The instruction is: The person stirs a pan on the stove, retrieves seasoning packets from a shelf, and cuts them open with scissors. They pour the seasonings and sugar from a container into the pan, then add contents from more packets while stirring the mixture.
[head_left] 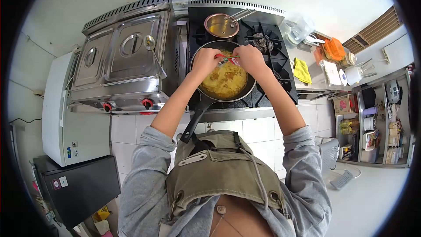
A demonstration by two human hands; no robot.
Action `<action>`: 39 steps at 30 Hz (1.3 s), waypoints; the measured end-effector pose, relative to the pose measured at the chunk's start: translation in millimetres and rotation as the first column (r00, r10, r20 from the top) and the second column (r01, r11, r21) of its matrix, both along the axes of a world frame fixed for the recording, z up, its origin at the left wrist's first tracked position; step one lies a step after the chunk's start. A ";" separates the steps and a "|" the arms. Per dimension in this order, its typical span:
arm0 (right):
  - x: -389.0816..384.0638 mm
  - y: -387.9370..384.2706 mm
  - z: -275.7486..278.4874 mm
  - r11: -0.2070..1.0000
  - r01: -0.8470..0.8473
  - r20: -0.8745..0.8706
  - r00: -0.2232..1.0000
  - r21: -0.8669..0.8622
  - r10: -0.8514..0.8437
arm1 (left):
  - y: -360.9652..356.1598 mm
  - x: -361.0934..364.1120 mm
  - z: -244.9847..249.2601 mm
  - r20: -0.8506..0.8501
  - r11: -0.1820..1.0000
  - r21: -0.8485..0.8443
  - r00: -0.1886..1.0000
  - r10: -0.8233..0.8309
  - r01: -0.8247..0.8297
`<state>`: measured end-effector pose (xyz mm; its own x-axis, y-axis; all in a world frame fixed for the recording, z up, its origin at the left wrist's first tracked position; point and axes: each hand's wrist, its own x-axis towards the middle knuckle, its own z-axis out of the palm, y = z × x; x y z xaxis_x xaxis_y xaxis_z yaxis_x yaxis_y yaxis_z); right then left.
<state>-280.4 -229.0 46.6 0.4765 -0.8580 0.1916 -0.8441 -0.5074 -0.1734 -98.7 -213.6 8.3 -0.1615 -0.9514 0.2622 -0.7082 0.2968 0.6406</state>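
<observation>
Both hands meet above a black frying pan on the stove, which holds a yellow, bubbling mixture. A small red, white and green packet is pinched between them. My left hand grips the packet's left end, where red shows at the fingertips. Fingers closed, my right hand holds its other end. Whether the packet is torn open is too small to tell. The pan's black handle points down toward my body.
Behind the pan stands a copper-coloured pot with a metal-handled utensil. Lidded steel trays with a spoon on top are at left. Right of the stove lie a yellow cloth, an orange item and a blender jug.
</observation>
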 end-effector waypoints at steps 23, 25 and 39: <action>2.4 -3.5 16.1 0.977 -0.204 0.105 0.975 0.059 0.197 | 5.3 -2.0 -1.9 -0.115 0.960 -0.226 0.975 -0.192 0.163; 3.5 -2.9 15.7 0.955 -0.279 0.095 0.958 0.096 0.271 | 3.9 -1.9 -2.4 -0.120 0.954 -0.240 0.970 -0.213 0.180; -15.4 -9.9 7.6 0.968 -0.211 0.190 0.964 0.134 0.184 | -2.6 11.6 -1.5 -0.013 0.962 -0.125 0.969 -0.245 0.242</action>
